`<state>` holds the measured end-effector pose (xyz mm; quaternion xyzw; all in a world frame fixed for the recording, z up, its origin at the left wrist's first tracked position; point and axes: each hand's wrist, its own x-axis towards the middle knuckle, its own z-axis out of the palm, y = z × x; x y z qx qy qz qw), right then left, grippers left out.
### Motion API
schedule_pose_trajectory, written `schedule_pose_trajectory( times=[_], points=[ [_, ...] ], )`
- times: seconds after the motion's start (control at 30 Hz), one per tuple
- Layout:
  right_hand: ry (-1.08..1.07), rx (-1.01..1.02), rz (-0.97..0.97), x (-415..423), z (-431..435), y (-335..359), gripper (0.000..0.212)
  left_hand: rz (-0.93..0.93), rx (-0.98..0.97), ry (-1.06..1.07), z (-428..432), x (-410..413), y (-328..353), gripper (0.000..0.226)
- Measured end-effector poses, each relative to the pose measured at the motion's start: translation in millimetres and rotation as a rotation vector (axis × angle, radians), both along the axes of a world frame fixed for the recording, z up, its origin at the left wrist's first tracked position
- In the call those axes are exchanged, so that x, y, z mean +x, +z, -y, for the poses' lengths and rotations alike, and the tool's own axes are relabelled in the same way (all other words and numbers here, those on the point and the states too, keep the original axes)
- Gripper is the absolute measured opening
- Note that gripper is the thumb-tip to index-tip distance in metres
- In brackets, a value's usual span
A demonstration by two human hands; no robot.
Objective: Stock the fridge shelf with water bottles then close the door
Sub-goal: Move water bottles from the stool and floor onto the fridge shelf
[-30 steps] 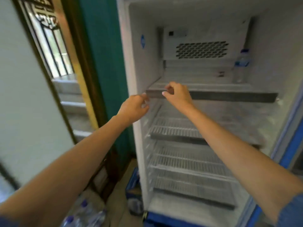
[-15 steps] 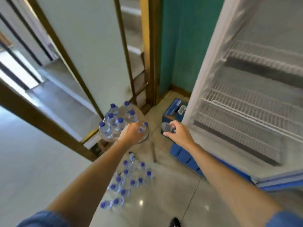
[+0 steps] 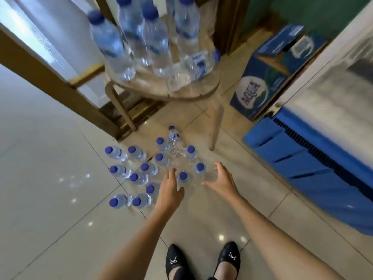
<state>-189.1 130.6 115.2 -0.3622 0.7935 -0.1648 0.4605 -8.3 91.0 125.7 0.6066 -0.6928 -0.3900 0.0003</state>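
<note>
Several clear water bottles with blue caps [image 3: 149, 168] stand in a cluster on the tiled floor. More of the same bottles [image 3: 153, 37] stand on a round wooden stool [image 3: 201, 93], and one lies on its side there. My left hand [image 3: 169, 188] reaches down, fingers apart, just left of one bottle [image 3: 183, 176]. My right hand [image 3: 222, 180] is spread open to the right of that bottle. Neither hand holds anything. The fridge [image 3: 323, 98] shows only its open bottom corner and blue base at the right.
A blue cardboard water carton [image 3: 268, 77] sits open between the stool and the fridge. A wooden door frame [image 3: 60, 81] crosses the upper left. My two black shoes [image 3: 201, 261] stand on the tiles below the hands.
The view has swung from the fridge shelves down to the floor. Both hands dropped from stool height to the floor bottles, now open around one bottle.
</note>
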Motion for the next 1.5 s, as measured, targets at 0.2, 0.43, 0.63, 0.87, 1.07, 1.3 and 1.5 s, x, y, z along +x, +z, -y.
schedule_pose_trajectory(
  times=[0.2, 0.43, 0.63, 0.87, 1.07, 1.3, 1.5],
  points=[
    [-0.112, -0.104, 0.089, 15.6, -7.6, -147.8, 0.102, -0.108, 0.003, 0.196, -41.8, -7.6, -143.2, 0.084],
    [-0.157, -0.236, 0.116, 13.7, 11.0, -225.9, 0.085, -0.283, -0.067, 0.497, -51.8, -35.4, -232.1, 0.077],
    [-0.270, -0.336, 0.179, 8.4, 22.9, -251.8, 0.053, -0.392, -0.117, 0.694, -30.4, -58.0, -268.8, 0.071],
    [-0.344, -0.414, 0.190, 9.4, 16.4, -255.8, 0.051, -0.498, -0.143, 0.741, -11.0, -64.2, -278.2, 0.062],
    [-0.332, -0.332, 0.216, 2.3, -7.7, -224.8, 0.046, -0.534, -0.060, 0.599, -23.0, -54.8, -252.1, 0.056],
    [-0.414, -0.261, 0.239, 6.0, -36.7, -123.9, 0.045, -0.550, 0.082, 0.525, -34.4, -45.1, -139.5, 0.055],
    [-0.431, -0.267, 0.295, -4.8, -34.0, 36.5, 0.044, -0.598, 0.231, 0.485, -11.5, -51.5, 15.9, 0.045]
  ],
)
